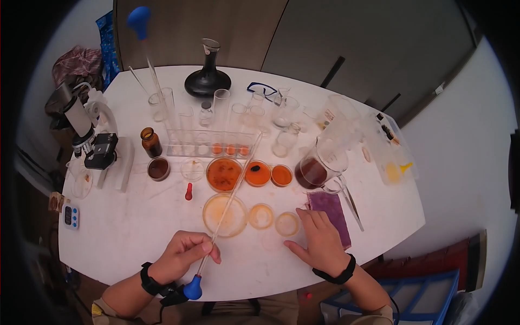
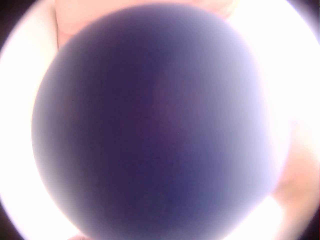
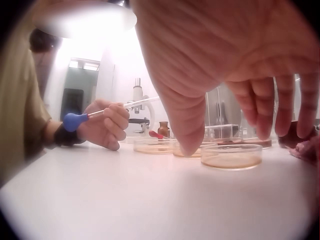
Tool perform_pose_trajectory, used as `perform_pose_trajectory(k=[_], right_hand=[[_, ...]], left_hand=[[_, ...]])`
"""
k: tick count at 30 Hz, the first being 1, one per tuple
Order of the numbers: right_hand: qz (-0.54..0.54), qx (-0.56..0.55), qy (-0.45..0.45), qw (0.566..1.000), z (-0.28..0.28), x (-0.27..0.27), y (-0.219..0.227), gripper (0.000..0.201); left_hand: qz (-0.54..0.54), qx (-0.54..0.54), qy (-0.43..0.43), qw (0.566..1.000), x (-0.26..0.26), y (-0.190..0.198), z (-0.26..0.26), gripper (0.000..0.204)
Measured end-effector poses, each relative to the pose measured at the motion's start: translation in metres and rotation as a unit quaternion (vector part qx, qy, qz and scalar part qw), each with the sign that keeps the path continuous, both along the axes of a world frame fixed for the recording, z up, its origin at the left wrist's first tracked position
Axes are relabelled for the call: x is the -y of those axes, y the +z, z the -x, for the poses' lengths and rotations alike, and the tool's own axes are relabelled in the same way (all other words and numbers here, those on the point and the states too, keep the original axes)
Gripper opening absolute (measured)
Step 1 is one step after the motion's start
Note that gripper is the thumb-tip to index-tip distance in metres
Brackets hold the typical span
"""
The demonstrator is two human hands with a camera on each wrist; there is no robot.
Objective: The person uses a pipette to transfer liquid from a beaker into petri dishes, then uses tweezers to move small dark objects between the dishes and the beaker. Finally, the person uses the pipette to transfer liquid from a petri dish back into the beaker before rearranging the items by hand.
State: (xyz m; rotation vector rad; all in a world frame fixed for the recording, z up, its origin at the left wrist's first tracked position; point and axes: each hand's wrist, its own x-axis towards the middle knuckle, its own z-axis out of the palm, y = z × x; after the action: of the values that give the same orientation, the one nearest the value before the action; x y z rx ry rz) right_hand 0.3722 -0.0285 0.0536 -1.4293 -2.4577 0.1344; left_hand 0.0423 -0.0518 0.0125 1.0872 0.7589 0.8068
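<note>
My left hand [image 1: 187, 252] pinches a long glass pipette [image 1: 233, 197] between thumb and fingers. Its blue rubber bulb [image 1: 193, 287] points toward my body, and the thin tip slants away over the petri dishes. That bulb [image 2: 155, 125] fills the left wrist view. My right hand [image 1: 322, 241] has relaxed, spread fingers, thumb beside the smallest pale dish [image 1: 287, 223], fingertips near a purple cloth [image 1: 330, 214]. In the front row are also a large pale dish [image 1: 225, 215] and a medium one [image 1: 261, 216]. Behind them stand three orange-filled dishes, the largest [image 1: 224, 174] at left.
A glass jug [image 1: 311, 172] of dark red liquid stands behind the cloth, tweezers [image 1: 353, 206] to its right. A clear rack [image 1: 187, 145], brown bottle [image 1: 151, 142] and microscope [image 1: 116, 146] occupy the left. A dark decanter [image 1: 208, 81] and several glass vessels line the back.
</note>
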Motion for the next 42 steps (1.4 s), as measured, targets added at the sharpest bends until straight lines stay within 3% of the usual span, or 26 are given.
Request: perform_pose_trajectory(k=[17, 23, 31, 35, 37, 42], right_hand=[[0.002, 0.024, 0.002, 1.000, 0.003, -0.016, -0.007, 0.052], [0.021, -0.022, -0.066, 0.997, -0.005, -0.018, 0.042, 0.054], [-0.109, -0.019, -0.090, 0.990, -0.038, -0.069, 0.107, 0.052], [-0.141, 0.064, -0.089, 0.984, -0.056, -0.103, 0.119, 0.053], [-0.163, 0.160, -0.081, 0.970, -0.060, -0.116, 0.121, 0.053], [-0.180, 0.274, -0.022, 0.944, -0.043, -0.125, 0.125, 0.053]], left_hand=[[-0.007, 0.018, -0.012, 1.000, 0.001, 0.004, 0.002, 0.030], [-0.002, 0.009, -0.008, 1.000, 0.002, 0.003, 0.001, 0.030], [0.002, 0.013, -0.004, 1.000, 0.002, 0.003, 0.002, 0.030], [0.002, 0.033, -0.002, 0.999, 0.003, 0.002, 0.003, 0.029], [-0.003, 0.029, -0.006, 1.000, 0.003, 0.003, 0.004, 0.029], [-0.004, 0.025, 0.003, 1.000, 0.002, 0.003, 0.005, 0.030]])
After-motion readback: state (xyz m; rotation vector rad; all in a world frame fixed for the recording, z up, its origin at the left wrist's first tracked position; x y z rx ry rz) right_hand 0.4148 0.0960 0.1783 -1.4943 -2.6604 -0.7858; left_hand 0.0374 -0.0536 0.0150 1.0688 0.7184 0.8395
